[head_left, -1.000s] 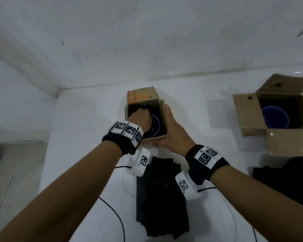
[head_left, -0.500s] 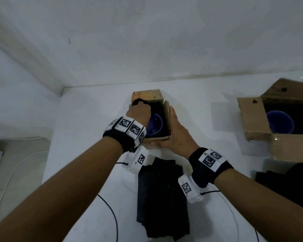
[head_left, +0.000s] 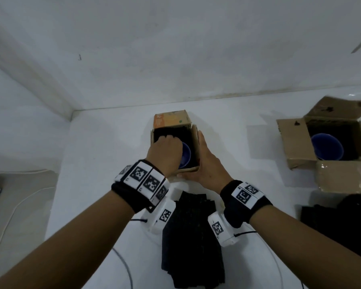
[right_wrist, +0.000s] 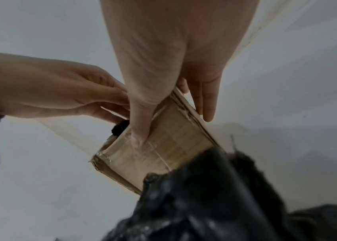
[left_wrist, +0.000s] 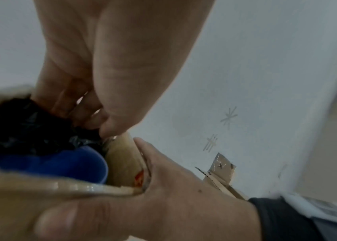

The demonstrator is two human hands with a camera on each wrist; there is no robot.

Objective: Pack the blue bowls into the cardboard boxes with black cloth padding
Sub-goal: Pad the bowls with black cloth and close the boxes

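Observation:
A small cardboard box point(head_left: 171, 119) with an orange flap stands mid-table, lined with black cloth point(left_wrist: 19, 130). A blue bowl point(head_left: 186, 155) sits inside it, also seen as the bowl point(left_wrist: 60, 164) in the left wrist view. My left hand point(head_left: 166, 149) is inside the box at its back left, fingers curled and pinching the cloth beside the bowl. My right hand point(head_left: 206, 161) braces the box from outside. Its straight fingers point(right_wrist: 204, 104) lie along the right wall and its thumb point(right_wrist: 138, 130) presses the front wall. The bowl is partly hidden by my left hand.
A larger open cardboard box point(head_left: 294, 142) at the right holds a second blue bowl point(head_left: 326, 146) on black cloth. A stack of black cloth point(head_left: 192, 236) lies in front of the small box, and more black cloth point(head_left: 342, 222) at the right. Cables point(head_left: 123, 261) run near the table's front.
My left hand has shifted from over the bowl toward the box's back left, working the cloth. My right hand has stayed against the box.

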